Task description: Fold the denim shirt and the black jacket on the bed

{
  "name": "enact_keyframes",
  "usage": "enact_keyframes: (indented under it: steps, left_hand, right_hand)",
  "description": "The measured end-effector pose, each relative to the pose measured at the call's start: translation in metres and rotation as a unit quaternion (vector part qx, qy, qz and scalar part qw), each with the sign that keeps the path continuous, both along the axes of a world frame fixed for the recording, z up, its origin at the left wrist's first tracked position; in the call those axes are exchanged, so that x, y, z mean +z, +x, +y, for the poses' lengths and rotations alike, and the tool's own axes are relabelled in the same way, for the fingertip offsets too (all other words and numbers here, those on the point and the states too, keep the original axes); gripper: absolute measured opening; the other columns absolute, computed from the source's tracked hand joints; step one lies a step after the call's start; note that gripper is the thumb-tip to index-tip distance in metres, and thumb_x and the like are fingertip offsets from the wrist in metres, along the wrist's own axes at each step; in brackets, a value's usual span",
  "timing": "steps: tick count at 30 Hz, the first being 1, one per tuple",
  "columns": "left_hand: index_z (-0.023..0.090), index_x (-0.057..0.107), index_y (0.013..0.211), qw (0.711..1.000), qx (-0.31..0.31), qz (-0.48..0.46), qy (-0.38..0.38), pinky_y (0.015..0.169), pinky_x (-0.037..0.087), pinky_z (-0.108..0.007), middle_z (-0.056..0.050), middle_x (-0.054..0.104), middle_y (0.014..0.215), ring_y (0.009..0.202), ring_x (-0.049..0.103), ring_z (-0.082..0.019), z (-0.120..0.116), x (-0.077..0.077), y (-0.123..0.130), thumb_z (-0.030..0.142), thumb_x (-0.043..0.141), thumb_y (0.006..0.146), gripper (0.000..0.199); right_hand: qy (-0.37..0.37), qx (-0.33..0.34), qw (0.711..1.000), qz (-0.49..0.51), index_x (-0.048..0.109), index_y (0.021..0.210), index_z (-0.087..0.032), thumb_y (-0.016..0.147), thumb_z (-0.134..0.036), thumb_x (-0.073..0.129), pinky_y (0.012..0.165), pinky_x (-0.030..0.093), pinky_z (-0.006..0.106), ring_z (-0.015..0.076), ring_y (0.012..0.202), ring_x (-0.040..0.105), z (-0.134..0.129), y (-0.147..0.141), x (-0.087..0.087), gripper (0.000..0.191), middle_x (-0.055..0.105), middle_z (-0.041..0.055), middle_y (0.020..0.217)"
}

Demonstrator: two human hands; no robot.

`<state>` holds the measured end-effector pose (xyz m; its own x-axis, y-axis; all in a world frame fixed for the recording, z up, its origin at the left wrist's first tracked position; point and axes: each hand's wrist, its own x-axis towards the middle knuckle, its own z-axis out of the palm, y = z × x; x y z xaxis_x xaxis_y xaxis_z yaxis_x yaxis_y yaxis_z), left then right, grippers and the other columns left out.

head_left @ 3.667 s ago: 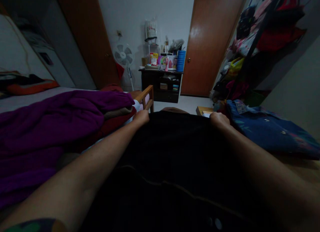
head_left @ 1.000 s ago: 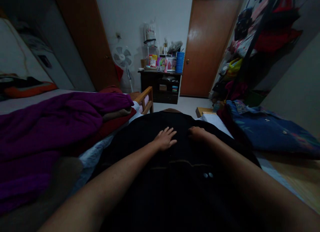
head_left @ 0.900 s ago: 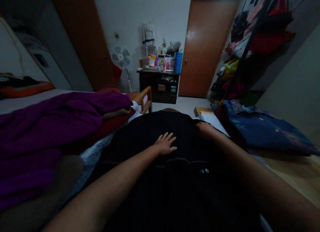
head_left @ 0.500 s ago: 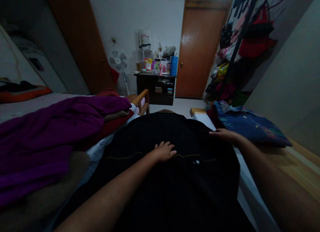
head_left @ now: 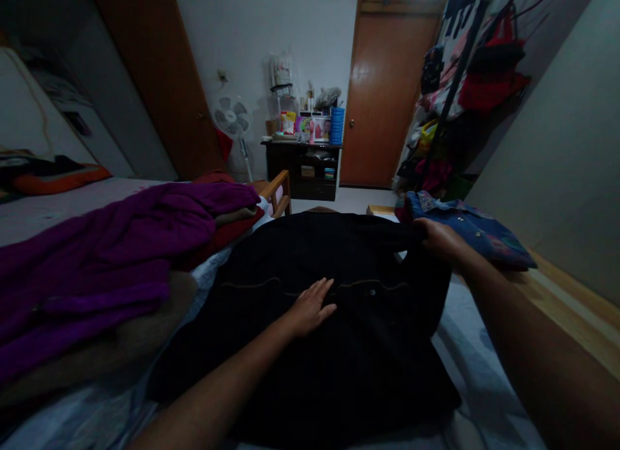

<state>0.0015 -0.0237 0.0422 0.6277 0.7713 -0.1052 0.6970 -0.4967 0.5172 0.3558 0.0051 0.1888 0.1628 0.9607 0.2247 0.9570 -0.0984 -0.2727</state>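
Note:
A black jacket (head_left: pixel 310 372) with tan stitching and a metal snap lies spread over the bed in front of me. My left hand (head_left: pixel 311 306) rests flat on its middle, fingers stretched out, just below the stitched seam. At the jacket's far right my right hand (head_left: pixel 442 242) is closed on a fold of the black cloth and holds it raised off the bed. Beyond that hand lies a folded blue denim garment (head_left: pixel 472 227) with a floral pattern.
To the left, a purple garment (head_left: pixel 111 237) lies over brown and red clothes. A wooden bed rail (head_left: pixel 281 188) stands ahead. Farther off are a white fan (head_left: pixel 233 117), a dark cabinet (head_left: pixel 290 172) and a brown door (head_left: pixel 380 101). Bags (head_left: pixel 498 82) hang at the right.
My right hand has gone from lying on the jacket to gripping its right part, which is now lifted and drawn inward. My left hand has slid slightly toward me, still flat.

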Motion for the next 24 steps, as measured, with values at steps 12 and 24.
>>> enact_keyframes:
  steps: [12, 24]
  left_hand:
    - [0.026, 0.028, 0.148, 0.997, -0.063, 0.03, -0.027, 0.118, 0.012, -0.048, -0.008, 0.027, 0.156, 0.144, 0.021, -0.025, -0.093, 0.02, -0.055, 0.051, 0.057, 0.082, 0.076]
    - [0.025, 0.036, 0.145, 0.994, -0.063, 0.053, -0.068, 0.117, 0.012, -0.05, -0.011, 0.025, 0.156, 0.145, 0.014, -0.032, -0.108, 0.025, -0.06, 0.064, 0.076, 0.055, 0.107]
  right_hand:
    - [-0.069, 0.034, 0.972, 0.221, 0.039, 0.137, -0.011, 0.063, -0.047, 0.075, 0.081, 0.054, 0.037, 0.03, 0.102, 0.062, -0.065, 0.015, -0.057, 0.09, 0.063, 0.0156, 0.117]
    - [-0.044, -0.009, 0.998, -0.047, 0.066, 0.117, -0.023, 0.079, -0.011, 0.045, 0.071, 0.045, 0.028, 0.0199, 0.084, 0.06, -0.101, -0.012, -0.055, 0.045, 0.059, 0.0085, 0.103]
